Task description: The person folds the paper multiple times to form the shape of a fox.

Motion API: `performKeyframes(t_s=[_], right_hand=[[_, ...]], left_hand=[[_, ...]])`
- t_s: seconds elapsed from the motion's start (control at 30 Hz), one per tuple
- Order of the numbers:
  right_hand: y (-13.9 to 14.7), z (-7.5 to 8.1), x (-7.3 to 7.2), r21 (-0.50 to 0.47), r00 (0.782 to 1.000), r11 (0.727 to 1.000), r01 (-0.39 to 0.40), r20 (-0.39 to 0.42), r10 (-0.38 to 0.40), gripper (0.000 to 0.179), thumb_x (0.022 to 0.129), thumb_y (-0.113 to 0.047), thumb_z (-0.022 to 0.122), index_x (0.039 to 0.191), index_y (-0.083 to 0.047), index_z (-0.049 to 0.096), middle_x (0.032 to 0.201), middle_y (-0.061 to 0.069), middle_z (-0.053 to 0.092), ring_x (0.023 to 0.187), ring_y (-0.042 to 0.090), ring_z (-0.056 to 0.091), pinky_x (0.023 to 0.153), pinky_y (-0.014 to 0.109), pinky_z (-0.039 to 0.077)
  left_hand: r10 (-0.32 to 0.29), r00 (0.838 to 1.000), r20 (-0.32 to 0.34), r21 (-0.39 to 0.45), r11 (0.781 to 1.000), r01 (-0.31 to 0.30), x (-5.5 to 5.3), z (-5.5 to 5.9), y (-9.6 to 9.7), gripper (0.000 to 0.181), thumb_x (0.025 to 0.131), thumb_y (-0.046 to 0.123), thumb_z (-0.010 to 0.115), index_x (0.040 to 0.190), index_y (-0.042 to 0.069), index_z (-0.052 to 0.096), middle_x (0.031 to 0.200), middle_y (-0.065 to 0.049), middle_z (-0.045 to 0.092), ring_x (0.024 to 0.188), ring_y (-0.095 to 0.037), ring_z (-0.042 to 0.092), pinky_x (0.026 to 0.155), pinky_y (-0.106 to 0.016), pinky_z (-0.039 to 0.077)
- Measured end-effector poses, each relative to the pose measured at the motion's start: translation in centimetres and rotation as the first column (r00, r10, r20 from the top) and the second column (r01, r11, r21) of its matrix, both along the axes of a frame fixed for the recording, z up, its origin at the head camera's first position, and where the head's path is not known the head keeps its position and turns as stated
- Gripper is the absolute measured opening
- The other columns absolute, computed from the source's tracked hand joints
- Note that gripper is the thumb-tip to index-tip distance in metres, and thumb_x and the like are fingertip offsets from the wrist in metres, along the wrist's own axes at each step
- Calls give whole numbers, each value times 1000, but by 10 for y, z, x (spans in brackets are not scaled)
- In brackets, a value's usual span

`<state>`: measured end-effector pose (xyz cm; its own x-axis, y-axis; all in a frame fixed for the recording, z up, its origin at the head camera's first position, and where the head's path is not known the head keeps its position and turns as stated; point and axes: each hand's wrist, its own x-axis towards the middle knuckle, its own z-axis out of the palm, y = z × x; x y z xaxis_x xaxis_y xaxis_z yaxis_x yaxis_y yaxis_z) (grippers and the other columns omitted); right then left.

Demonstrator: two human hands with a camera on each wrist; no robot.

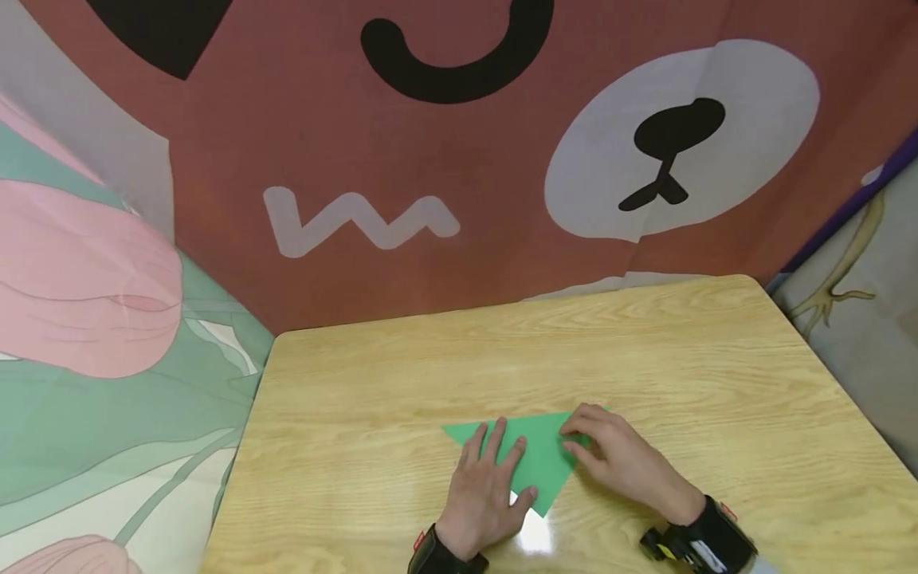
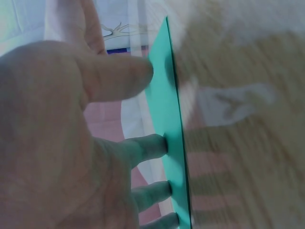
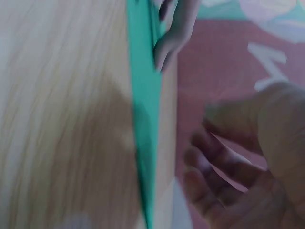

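Note:
A sheet of green paper (image 1: 541,466), triangular in outline, lies on the wooden table with one point towards the person. My left hand (image 1: 484,494) is spread over its left part, fingertips pressing on the paper. In the left wrist view the thumb (image 2: 124,76) and several fingertips meet the green surface (image 2: 164,105). My right hand (image 1: 631,462) hovers over the paper's right corner and covers much of it. Its fingers (image 3: 224,167) are loosely bent with nothing between them, apart from the paper (image 3: 143,95) in the right wrist view.
The light wooden table (image 1: 402,375) runs back to a reddish-brown wall hanging (image 1: 495,263) with a cartoon face. A flower-patterned cloth (image 1: 86,279) hangs on the left. Black wrist straps (image 1: 717,538) sit on both wrists. A bright reflection shines near the paper's front point.

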<state>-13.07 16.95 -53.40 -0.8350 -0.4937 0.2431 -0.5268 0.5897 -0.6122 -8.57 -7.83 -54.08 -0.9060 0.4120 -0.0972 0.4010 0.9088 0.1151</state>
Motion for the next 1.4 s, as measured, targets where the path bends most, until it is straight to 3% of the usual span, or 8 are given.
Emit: performKeyframes(t_s=[0.13, 0.23, 0.43, 0.7, 0.9, 1.17, 1.27, 1.4], right_hand=[[-17, 1, 12, 105, 995, 990, -95, 7, 95, 19, 90, -24, 84, 107, -18, 75, 105, -12, 66, 101, 5, 63, 90, 37, 60], [-27, -4, 19, 147, 991, 981, -130, 8, 130, 30, 85, -35, 88, 107, -20, 75, 106, -13, 65, 100, 3, 58, 86, 32, 59], [-38, -14, 28, 223, 990, 971, -83, -90, 106, 47, 70, -49, 94, 104, -23, 74, 104, -16, 60, 95, 2, 49, 86, 33, 55], [-43, -14, 29, 265, 993, 962, -65, -76, 88, 46, 69, -45, 93, 105, -24, 72, 106, -15, 59, 97, 5, 51, 107, 45, 52], [-43, -12, 31, 293, 992, 954, -63, -83, 91, 40, 72, -39, 90, 104, -24, 71, 105, -14, 61, 95, 6, 52, 103, 46, 54], [-41, -13, 28, 287, 974, 958, -19, -212, 83, 36, 66, -27, 84, 99, -23, 69, 99, -14, 56, 93, 7, 54, 94, 42, 57], [-35, -9, 25, 278, 983, 957, -81, -139, 123, 39, 67, -25, 83, 103, -23, 69, 103, -14, 56, 94, 7, 53, 93, 39, 56], [-23, -3, 15, 194, 982, 962, -190, 54, 183, 39, 73, -16, 78, 110, -24, 70, 109, -14, 60, 95, 5, 51, 86, 30, 52]], left_hand=[[4, 1000, 30, -68, 998, -2, -1, 4, 2, 64, 101, 58, 55, 158, 30, 47, 170, -9, 34, 154, -36, 36, 122, -50, 41], [11, 999, 51, -95, 995, -6, -2, 5, 3, 63, 102, 56, 54, 159, 32, 44, 171, -7, 32, 156, -35, 34, 122, -49, 40], [15, 998, 65, -114, 994, -8, -3, 7, 2, 62, 102, 53, 54, 160, 33, 42, 172, -6, 30, 156, -34, 33, 123, -49, 39], [14, 999, 46, -102, 995, -9, -3, 8, 1, 62, 101, 51, 56, 160, 33, 43, 171, -7, 32, 155, -34, 34, 122, -49, 40], [-29, 1000, -9, -62, 998, 29, -2, 5, 0, 60, 99, 42, 58, 157, 27, 48, 163, -9, 43, 152, -33, 39, 125, -47, 36], [-59, 994, -89, -11, 998, 58, -5, 2, -4, 77, 77, 36, 69, 152, 23, 55, 151, -8, 50, 146, -34, 45, 124, -45, 37], [-60, 994, -94, -11, 998, 59, -5, 1, -4, 77, 78, 36, 70, 152, 24, 56, 150, -7, 51, 145, -34, 46, 121, -44, 42], [-45, 997, -64, 27, 999, 47, -3, 0, -3, 73, 79, 33, 70, 151, 25, 57, 150, -7, 52, 144, -37, 46, 113, -45, 51]])
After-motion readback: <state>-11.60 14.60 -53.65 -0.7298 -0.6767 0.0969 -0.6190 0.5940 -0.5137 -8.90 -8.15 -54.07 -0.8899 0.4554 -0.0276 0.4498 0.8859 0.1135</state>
